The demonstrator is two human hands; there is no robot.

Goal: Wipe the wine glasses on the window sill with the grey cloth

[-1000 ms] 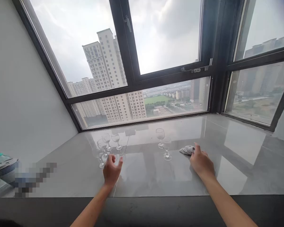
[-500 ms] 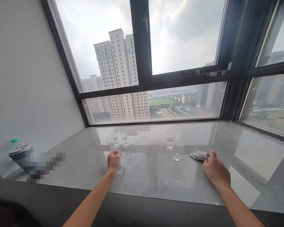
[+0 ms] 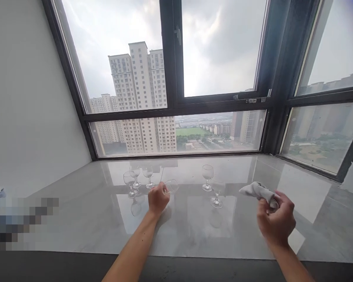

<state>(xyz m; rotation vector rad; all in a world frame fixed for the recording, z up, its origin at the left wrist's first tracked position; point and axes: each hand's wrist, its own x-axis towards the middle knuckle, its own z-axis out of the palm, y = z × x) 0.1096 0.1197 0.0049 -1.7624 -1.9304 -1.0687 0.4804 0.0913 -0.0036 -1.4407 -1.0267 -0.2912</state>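
Observation:
My left hand [image 3: 158,199] is closed round the stem of a clear wine glass [image 3: 171,186], which is lifted off the sill and tilted with its bowl pointing right. My right hand [image 3: 275,220] is closed on a crumpled grey cloth [image 3: 257,190], held above the grey stone sill [image 3: 194,227]. Three more wine glasses [image 3: 136,179] stand upright in a cluster left of my left hand. Two other wine glasses [image 3: 211,186] stand upright between my hands.
A large dark-framed window [image 3: 176,102] runs along the back and right of the sill, with a white wall [image 3: 23,109] on the left. A blurred patch [image 3: 14,219] covers objects at the sill's left front. The dark front edge [image 3: 76,268] of the sill lies nearest me.
My left hand has taken one glass from the left cluster and lifted it, tilted, toward the middle. My right hand has picked the cloth up off the sill.

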